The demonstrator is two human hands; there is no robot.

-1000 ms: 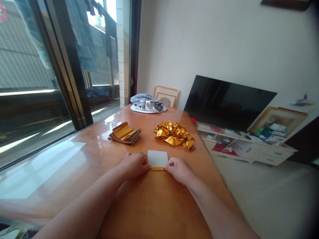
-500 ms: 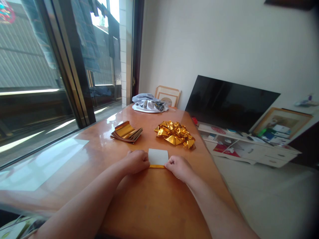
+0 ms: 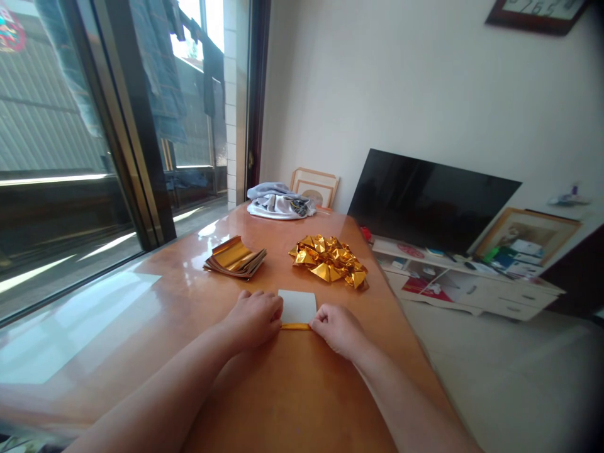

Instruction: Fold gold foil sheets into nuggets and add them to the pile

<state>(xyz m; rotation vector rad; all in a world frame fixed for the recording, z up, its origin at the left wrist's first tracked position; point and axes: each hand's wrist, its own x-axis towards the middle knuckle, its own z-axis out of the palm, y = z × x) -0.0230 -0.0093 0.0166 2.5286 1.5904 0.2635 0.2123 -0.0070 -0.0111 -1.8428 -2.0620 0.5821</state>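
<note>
A sheet of gold foil paper (image 3: 297, 306) lies white side up on the wooden table (image 3: 264, 396), its near edge folded over into a narrow gold strip. My left hand (image 3: 257, 318) is closed on the left end of that strip. At the right end, my right hand (image 3: 337, 328) pinches the same fold between thumb and curled fingers. Beyond my left hand sits a stack of gold foil sheets (image 3: 236, 258), curling up at its edges. Farther back on the right is a heap of folded gold foil pieces (image 3: 330, 261).
Crumpled grey and white cloth (image 3: 278, 202) lies at the table's far end, near leaning wooden frames (image 3: 314, 184). A glass sliding door (image 3: 61, 145) runs along the left. Past the table's right edge stand a television (image 3: 429, 204) and a low white cabinet (image 3: 481, 296).
Both hands stay on the folded edge of the sheet. My left hand's knuckles have risen and turned slightly over the sheet. The camera view has tilted up a little.
</note>
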